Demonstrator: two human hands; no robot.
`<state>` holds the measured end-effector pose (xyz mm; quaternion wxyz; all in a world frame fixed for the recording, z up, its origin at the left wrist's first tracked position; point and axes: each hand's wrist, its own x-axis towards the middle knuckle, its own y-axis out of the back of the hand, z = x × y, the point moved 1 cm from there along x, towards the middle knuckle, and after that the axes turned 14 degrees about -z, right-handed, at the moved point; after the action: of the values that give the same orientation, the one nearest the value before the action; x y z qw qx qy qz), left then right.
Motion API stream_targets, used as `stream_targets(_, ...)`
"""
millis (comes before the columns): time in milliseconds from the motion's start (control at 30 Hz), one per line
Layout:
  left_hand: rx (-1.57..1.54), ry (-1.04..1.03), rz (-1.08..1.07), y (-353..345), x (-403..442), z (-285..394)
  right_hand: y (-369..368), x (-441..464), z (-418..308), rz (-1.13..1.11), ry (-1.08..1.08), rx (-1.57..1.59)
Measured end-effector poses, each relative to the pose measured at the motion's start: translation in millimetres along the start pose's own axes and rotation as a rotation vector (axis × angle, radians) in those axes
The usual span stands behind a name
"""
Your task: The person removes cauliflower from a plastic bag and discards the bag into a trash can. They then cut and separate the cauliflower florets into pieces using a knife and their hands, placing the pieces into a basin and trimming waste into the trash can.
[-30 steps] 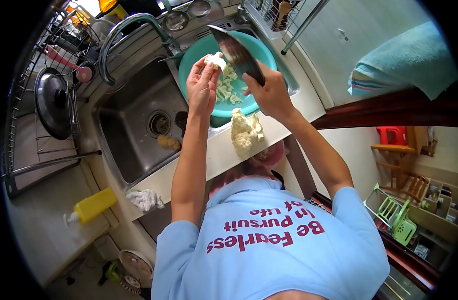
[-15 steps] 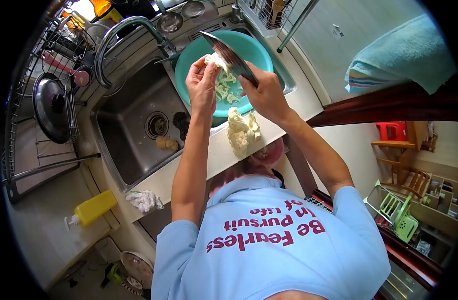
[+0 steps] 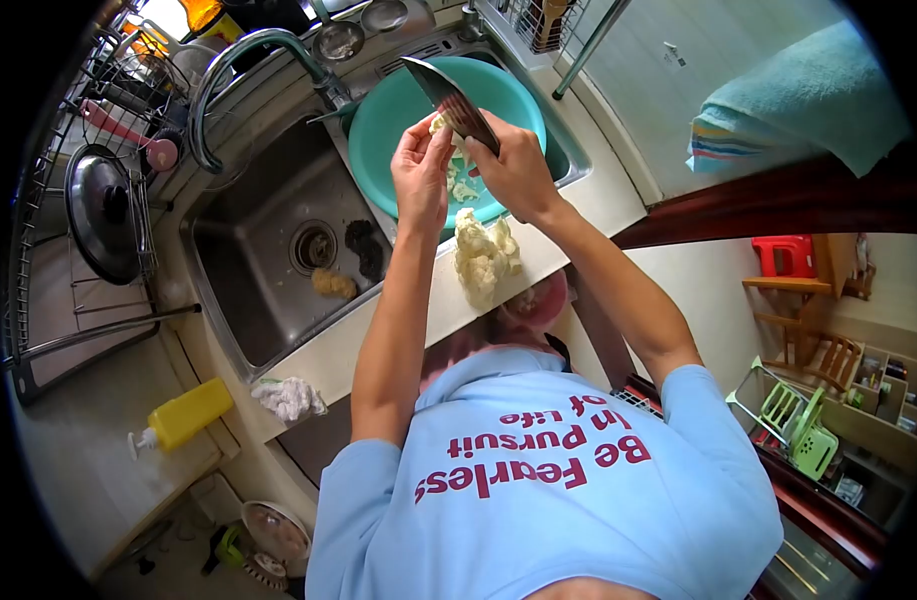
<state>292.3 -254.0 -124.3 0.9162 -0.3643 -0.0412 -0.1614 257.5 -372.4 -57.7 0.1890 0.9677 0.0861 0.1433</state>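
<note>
My left hand pinches a small cauliflower floret, mostly hidden by fingers and blade. In my right hand is a kitchen knife, its broad blade pointing up and left against the floret. Both hands are over the turquoise basin, where cut cauliflower pieces lie partly hidden beneath them. A larger chunk of cauliflower rests on the counter edge, just below the basin and between my forearms.
Left of the basin is a steel sink with a curved faucet above it. A crumpled white cloth and a yellow pump bottle are at lower left. A blue towel hangs at upper right.
My left hand has shifted slightly right and down, and my right hand slightly left and up, closing the gap between them. The floret is now more covered by the fingers and knife.
</note>
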Motion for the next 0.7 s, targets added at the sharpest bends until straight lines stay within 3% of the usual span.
stream_targets(100,0.036,0.024,0.02,15,5,1,7,4,4,-0.029,-0.064,0.075)
stream_targets(167,-0.025,0.124,-0.132,25,8,8,16,5,10,-0.068,-0.146,0.192)
stream_targets(300,0.045,0.058,-0.131,48,19,16,30,14,32,-0.056,-0.184,0.244)
stream_targets(367,0.161,0.081,-0.083,58,20,15,29,21,42,-0.161,-0.235,0.338)
stream_targets(433,0.75,0.191,0.081,67,16,18,26,21,63,-0.216,-0.298,0.295)
stream_targets(467,0.754,0.191,0.081,68,11,21,26,17,61,-0.167,-0.281,0.159)
stream_targets(533,0.779,0.321,-0.019,65,-21,32,31,2,45,-0.115,-0.345,0.01)
stream_targets(633,0.787,0.411,-0.16,25,-85,35,42,-37,42,-0.134,-0.454,0.146)
stream_targets(700,1.146,0.353,-0.307,-7,-118,32,42,-67,29,-0.133,-0.455,0.324)
